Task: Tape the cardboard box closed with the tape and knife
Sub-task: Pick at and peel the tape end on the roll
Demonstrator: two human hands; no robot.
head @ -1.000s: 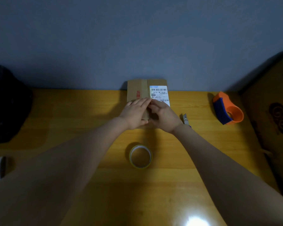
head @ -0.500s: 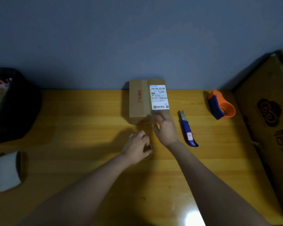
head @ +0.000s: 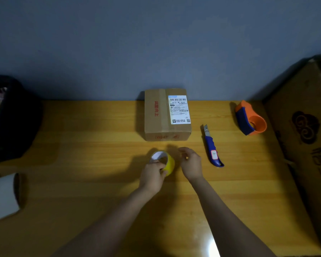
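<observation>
A small brown cardboard box (head: 161, 115) with a white shipping label stands against the wall at the back of the wooden table; its flaps lie flat. In front of it my left hand (head: 152, 178) grips a yellow tape roll (head: 168, 163), tilted up on edge so its white core faces me. My right hand (head: 191, 164) hovers just right of the roll, fingers curled and apart, holding nothing that I can see. A blue utility knife (head: 212, 148) lies on the table to the right of my right hand, blade end pointing away.
An orange and blue tape dispenser (head: 250, 118) sits at the back right. A large cardboard carton (head: 308, 138) fills the right side. A dark bag (head: 9, 117) stands at the left, with a white roll (head: 5, 196) near the left edge.
Both hands left the box top and came back toward me. My left hand took the tape roll and tipped it up on edge; my right hand moved beside it.
</observation>
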